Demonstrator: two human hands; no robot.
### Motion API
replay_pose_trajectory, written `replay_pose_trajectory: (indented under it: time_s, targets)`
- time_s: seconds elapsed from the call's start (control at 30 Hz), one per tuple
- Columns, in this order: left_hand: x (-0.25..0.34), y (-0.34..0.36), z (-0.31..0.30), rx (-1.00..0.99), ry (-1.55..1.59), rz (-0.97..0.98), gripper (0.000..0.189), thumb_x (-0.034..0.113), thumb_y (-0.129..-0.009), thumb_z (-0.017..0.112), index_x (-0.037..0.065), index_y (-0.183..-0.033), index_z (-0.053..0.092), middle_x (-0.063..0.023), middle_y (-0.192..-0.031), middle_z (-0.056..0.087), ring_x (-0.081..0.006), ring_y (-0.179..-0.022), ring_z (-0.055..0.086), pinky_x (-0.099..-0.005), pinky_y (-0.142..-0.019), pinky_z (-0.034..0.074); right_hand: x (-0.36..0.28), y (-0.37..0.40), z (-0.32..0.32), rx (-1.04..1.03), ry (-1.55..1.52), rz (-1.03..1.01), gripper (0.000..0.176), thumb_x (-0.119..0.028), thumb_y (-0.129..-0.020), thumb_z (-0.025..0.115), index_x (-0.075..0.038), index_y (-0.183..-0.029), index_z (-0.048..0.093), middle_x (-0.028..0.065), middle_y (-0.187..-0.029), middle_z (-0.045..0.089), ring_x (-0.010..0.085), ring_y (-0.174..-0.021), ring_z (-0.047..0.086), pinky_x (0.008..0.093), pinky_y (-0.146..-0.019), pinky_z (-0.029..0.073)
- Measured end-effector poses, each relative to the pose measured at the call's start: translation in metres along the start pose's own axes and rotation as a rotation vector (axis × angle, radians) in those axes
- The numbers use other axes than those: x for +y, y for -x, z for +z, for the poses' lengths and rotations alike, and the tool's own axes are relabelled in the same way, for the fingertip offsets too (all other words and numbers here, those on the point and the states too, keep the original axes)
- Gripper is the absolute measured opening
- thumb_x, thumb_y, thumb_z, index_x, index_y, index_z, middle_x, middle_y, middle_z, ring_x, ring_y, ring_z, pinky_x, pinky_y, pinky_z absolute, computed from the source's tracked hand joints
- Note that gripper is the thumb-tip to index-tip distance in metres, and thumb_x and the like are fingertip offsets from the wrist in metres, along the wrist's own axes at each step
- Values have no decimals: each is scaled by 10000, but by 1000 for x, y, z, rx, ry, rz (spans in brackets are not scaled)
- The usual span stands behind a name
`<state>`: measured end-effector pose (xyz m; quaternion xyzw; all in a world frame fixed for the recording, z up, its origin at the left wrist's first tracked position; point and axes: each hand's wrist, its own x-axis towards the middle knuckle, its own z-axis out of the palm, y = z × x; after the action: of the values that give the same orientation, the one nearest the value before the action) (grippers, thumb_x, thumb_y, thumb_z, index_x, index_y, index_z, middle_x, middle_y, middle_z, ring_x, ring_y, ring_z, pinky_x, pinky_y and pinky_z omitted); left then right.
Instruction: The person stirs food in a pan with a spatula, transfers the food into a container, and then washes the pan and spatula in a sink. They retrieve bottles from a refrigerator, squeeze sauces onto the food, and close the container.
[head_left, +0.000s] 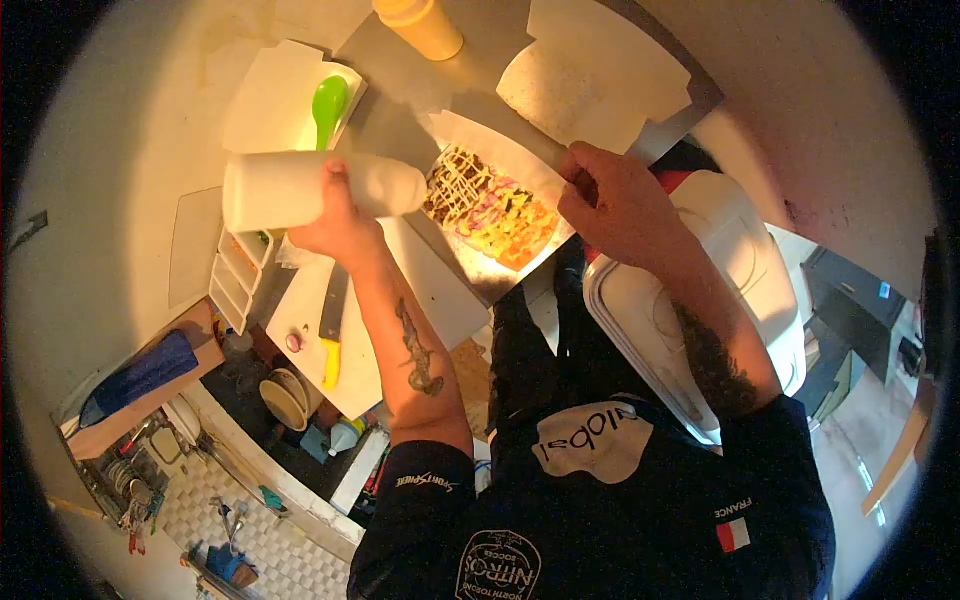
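Observation:
My left hand (340,220) is wrapped round a whitish squeeze bottle (270,190), which lies nearly level with its narrower end toward the food. Below and right of that end sits a paper food tray (500,135). Its filling (490,210) shows dark pieces under pale zigzag sauce lines, purple shreds and orange-yellow bits. At the tray's right edge, my right hand (620,205) is closed, with thumb and fingertips pinching the rim. The exact contact is partly hidden by the fingers.
A green spoon (329,105) rests in another paper tray at the left. A yellowish bottle (425,28) and a paper tray (595,80) stand farther back. On a white cutting board (385,330) lies a yellow-handled knife (333,325). A lidded white tub (640,320) is under my right forearm.

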<state>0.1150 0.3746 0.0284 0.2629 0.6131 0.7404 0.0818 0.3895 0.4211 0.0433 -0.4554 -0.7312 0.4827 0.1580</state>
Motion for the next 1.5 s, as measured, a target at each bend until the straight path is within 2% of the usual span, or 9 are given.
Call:
replay_pose_trajectory:
  time_s: [0.23,0.33,0.73,0.83,0.9,0.97,1.07,1.17,1.5]
  targets:
    - [-7,15,-24,2,33,-27,248,-20,-779,778,-91,-985,659,-112,-932,680,-201,-796,655,-348,-741,558,1,-1,0,4,-17,3,173,-161,-856,642,-1,-901,596,183,-753,655,331,-695,673,440,-670,532]
    - [-14,-10,-19,-22,-83,-11,332,-2,-776,789,-102,-1057,642,-148,-1007,674,-241,-855,665,-375,-780,573,1,0,3,37,-18,-27,107,-82,-869,625,12,-902,586,133,-687,620,207,-614,616,362,-608,490]
    - [4,30,-37,14,11,-83,341,27,-764,794,-94,-1031,621,-137,-962,671,-223,-825,660,-370,-776,568,3,-1,2,30,15,-42,111,-83,-870,624,16,-896,580,131,-685,626,209,-624,641,363,-620,507]
    - [14,31,-36,18,47,-91,353,37,-763,798,-89,-1038,615,-134,-963,666,-225,-829,656,-379,-782,570,2,-1,0,17,-28,-16,246,-153,-824,692,-7,-1004,610,185,-880,668,336,-808,683,430,-729,540]
    - [11,28,-41,-20,79,-67,362,42,-756,806,-84,-1037,616,-132,-965,664,-226,-819,655,-381,-787,572,-11,-6,1,344,209,-403,361,-166,-809,722,-9,-1107,593,190,-977,657,352,-889,667,442,-808,534]
    - [11,25,-45,-51,26,-66,378,53,-747,824,-82,-1035,619,-130,-964,663,-226,-811,654,-383,-792,573,-34,-16,7,364,214,-673,492,-192,-797,751,-11,-1216,566,196,-1074,646,374,-972,646,457,-896,517]
    - [16,26,-38,-70,14,-49,401,67,-737,847,-87,-1034,628,-132,-966,670,-226,-809,658,-381,-789,574,-44,-62,45,-60,-48,-794,664,-229,-760,792,-29,-1342,545,197,-1197,646,370,-1116,624,454,-972,491]
    - [20,28,-32,-62,24,-26,421,78,-735,862,-95,-1042,633,-138,-979,678,-221,-831,663,-373,-775,573,-76,-86,66,-399,123,-634,675,-291,-733,822,-19,-1300,578,208,-1133,678,372,-1052,658,424,-902,524]
    - [12,-2,-20,-23,12,13,306,29,-744,819,-101,-973,664,-134,-947,709,-210,-773,675,-351,-730,570,-84,-142,87,-448,-38,-691,571,-263,-716,855,-13,-1174,625,170,-961,716,294,-855,705,410,-746,526]
